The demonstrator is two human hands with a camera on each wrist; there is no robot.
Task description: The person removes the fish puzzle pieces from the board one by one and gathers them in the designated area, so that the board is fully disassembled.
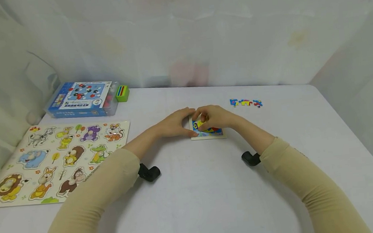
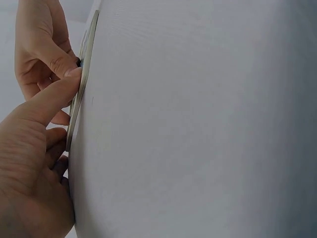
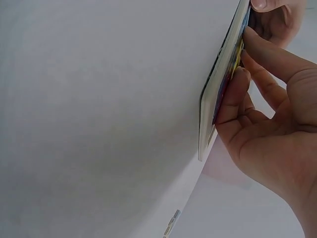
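Note:
A small jigsaw board (image 1: 208, 137) with a pale rim and a yellow, blue and red picture lies flat on the white table, partly hidden by both hands. My left hand (image 1: 175, 124) holds its left side, thumb on the near corner and fingers at the far side. Over the picture, my right hand (image 1: 218, 117) curls its thumb and fingers onto a puzzle piece. In the right wrist view those fingertips (image 3: 240, 74) meet the board's face; the piece's outline is mostly covered. Several loose jigsaw pieces (image 1: 246, 102) lie in a row beyond the right hand.
At the left lies a large animal puzzle board (image 1: 55, 157). Behind it sits a blue boxed set (image 1: 80, 100) in a clear case, beside a small green block (image 1: 122, 94). White cloth (image 1: 249, 33) hangs behind the table (image 1: 201, 204).

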